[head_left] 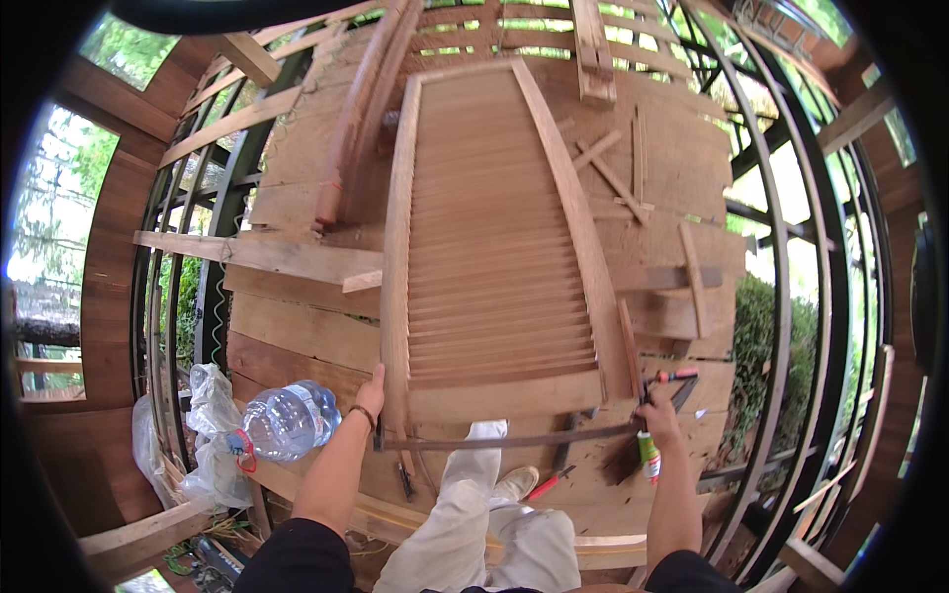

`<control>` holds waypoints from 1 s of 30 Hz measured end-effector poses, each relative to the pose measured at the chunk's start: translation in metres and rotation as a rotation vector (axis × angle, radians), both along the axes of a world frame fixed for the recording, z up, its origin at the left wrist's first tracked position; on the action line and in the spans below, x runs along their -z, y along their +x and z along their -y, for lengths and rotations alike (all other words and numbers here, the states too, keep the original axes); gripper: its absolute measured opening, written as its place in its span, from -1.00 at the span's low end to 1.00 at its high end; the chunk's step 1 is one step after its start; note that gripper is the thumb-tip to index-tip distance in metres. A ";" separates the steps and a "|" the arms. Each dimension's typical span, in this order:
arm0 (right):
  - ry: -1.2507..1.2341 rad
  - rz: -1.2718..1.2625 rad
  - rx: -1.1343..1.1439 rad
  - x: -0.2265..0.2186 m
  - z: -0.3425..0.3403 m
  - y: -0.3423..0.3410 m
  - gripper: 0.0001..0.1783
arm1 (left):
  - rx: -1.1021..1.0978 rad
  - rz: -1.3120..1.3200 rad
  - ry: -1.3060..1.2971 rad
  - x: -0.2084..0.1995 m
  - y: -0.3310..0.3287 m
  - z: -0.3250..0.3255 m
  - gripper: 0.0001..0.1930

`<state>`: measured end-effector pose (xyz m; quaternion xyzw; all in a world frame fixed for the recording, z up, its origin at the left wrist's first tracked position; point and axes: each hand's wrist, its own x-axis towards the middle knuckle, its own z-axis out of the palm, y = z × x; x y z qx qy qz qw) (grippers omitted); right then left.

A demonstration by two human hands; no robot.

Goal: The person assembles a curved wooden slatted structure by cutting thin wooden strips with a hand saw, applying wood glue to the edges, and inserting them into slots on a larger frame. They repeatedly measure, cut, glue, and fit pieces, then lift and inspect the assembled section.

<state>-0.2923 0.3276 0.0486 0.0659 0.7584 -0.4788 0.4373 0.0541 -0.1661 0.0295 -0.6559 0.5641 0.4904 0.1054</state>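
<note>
Louvered wooden panel (494, 247) lay lengthwise over wooden boards (297, 326), dark bar clamp (539, 439) spanned its near end, right hand (660, 413) was wrapped around the bar clamp at the panel's right, left hand (370, 392) was at its left edge, how far open I could not tell

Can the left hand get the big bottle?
Probably yes. The left hand is by the near left corner of the panel, and the bottle lies close on its left, with nothing visible between.
</note>
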 end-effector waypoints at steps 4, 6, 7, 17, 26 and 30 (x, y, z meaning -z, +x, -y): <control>-0.025 -0.048 -0.053 -0.140 -0.016 0.016 -0.70 | 0.029 -0.135 0.129 -0.096 0.034 -0.001 -0.09; -0.064 -0.011 -0.082 -0.213 -0.034 0.012 -0.67 | 0.045 -0.171 0.220 -0.210 0.024 -0.019 -0.14; -0.083 0.027 -0.106 -0.253 -0.043 0.020 -0.66 | 0.046 -0.240 0.288 -0.252 0.040 -0.023 -0.20; -0.959 -0.175 0.196 -0.523 0.067 -0.031 -0.12 | -0.056 -1.500 0.163 -0.497 0.022 0.082 -0.38; -0.934 -0.387 0.195 -0.662 0.252 -0.183 -0.21 | 0.269 -1.236 -0.726 -0.608 -0.151 0.221 -0.53; -0.813 -0.531 0.110 -0.678 0.274 -0.263 -0.28 | 0.338 -0.898 -1.143 -0.636 -0.218 0.295 -0.53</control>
